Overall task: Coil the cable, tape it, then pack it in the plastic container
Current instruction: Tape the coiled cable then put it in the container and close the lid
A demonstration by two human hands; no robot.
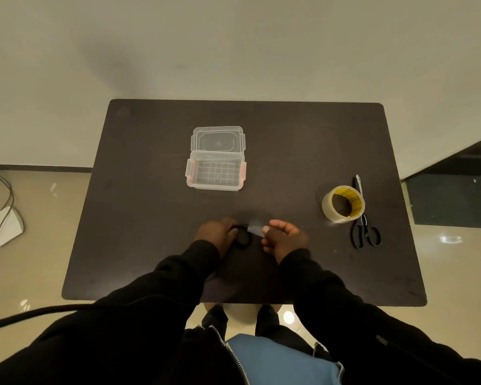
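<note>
The black cable [243, 238] is wound into a small coil just above the near middle of the dark table. My left hand [216, 234] grips the coil's left side. My right hand [284, 236] pinches a short strip of clear tape [255, 228], whose free end reaches to the coil's top right edge. The clear plastic container [215, 173] stands open farther back at the centre, with orange side latches and nothing inside. Its lid [217, 139] lies folded back behind it.
A roll of clear tape [343, 204] with a yellow core lies at the right, with black scissors [363, 221] right beside it. The dark table [150, 218] ends close to my body. Grey cables and a white object lie on the floor at the left.
</note>
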